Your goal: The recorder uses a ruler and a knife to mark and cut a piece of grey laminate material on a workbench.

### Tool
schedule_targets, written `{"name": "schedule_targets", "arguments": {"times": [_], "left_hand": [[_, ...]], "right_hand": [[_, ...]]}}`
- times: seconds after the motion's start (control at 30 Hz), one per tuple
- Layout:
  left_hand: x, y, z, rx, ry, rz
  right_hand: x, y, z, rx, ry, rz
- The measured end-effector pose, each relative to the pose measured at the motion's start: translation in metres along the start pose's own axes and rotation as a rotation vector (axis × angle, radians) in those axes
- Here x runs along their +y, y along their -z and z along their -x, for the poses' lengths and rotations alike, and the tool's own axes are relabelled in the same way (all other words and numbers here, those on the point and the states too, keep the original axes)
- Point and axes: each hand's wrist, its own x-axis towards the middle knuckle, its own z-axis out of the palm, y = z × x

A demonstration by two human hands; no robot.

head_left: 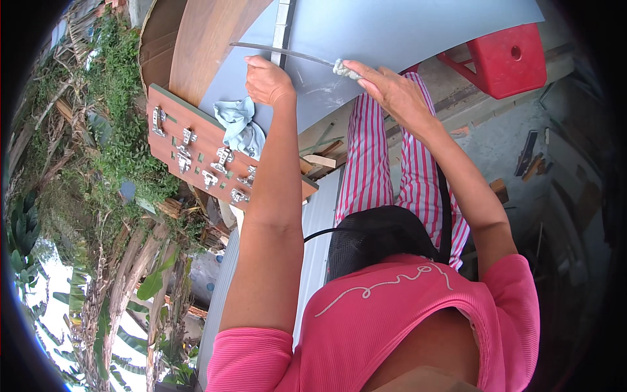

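Note:
My right hand (392, 91) is closed around the pale, wrapped grip of a long, thin metal blade (300, 56). The blade points left and lies across a narrow, light-coloured strip (282, 29); whether it is a saw or a knife I cannot make out. My left hand (269, 81) is a fist at the strip's near end, beside the blade, and hides that end. Both hands are over a smooth grey-blue sheet (372, 29). Just below my left hand lies a crumpled light-blue cloth (238, 124).
A brown board (196, 140) carrying several metal hinges stands at the left, partly behind my left forearm. Wood-grain panel (202, 46) lies beside the sheet. At the right is a red plastic stool (509, 62); wood scraps (532, 163) lie on the floor. Plants (124, 124) fill the far left.

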Motion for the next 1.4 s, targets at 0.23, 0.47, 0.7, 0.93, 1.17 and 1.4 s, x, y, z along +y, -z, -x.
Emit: {"name": "schedule_targets", "arguments": {"times": [0.23, 0.47, 0.7, 0.93, 1.17, 1.4], "left_hand": [[-0.001, -0.004, 0.001, 0.008, -0.001, -0.019], [-0.009, -0.008, -0.004, 0.056, -0.053, -0.043], [-0.007, -0.006, -0.003, 0.041, -0.054, -0.018], [-0.004, -0.008, -0.001, 0.040, -0.057, 0.015], [-0.008, -0.005, 0.003, 0.042, -0.109, 0.007], [-0.015, -0.008, 0.000, 0.056, -0.129, -0.030]], "right_hand": [[-0.017, -0.008, -0.027, -0.010, 0.002, 0.008], [-0.024, -0.006, -0.021, -0.058, -0.041, -0.003], [-0.012, 0.009, 0.001, -0.060, -0.054, 0.015], [-0.032, -0.015, -0.024, 0.034, -0.016, 0.002], [-0.031, -0.021, -0.015, 0.029, -0.076, -0.051], [-0.032, -0.023, -0.006, 0.085, -0.058, -0.036]]}}
